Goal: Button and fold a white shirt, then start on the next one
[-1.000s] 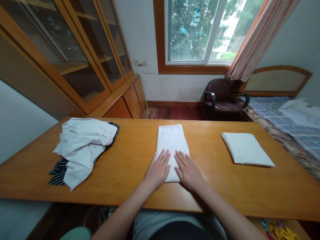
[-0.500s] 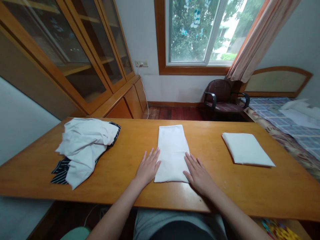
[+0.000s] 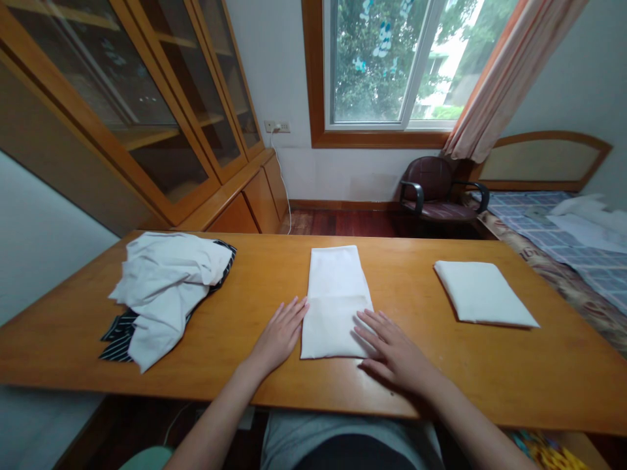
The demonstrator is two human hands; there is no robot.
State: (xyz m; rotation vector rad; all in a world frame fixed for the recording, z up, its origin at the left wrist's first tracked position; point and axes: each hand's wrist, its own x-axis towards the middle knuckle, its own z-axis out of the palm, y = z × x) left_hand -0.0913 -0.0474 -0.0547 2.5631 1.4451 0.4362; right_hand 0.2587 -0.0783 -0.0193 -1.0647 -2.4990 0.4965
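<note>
A white cloth (image 3: 335,274), folded into a long narrow rectangle, lies on the wooden table (image 3: 264,261) in front of me. A crease runs across its middle. My left hand (image 3: 280,331) rests beside its left edge, fingers stretched out and the fingertips touching that edge. Over the lower right part of the cloth lies my right hand (image 3: 392,346), with its fingers spread and thumb near the bottom right corner. Neither hand grips anything. To the right sits a second white cloth (image 3: 484,294), folded into a flat, thick square.
A loose pile of white fabric (image 3: 166,274) lies at the table's left, with black striped fabric (image 3: 117,339) under it. Beyond the table stand a glass-door cabinet (image 3: 171,117), a brown armchair (image 3: 434,189) and a bed (image 3: 563,215). An open drawer (image 3: 553,450) shows below the front edge.
My left hand has slid slightly down and left along the cloth's edge. My right hand has shifted right and a little lower, its fingers more spread. The cross crease now shows more clearly.
</note>
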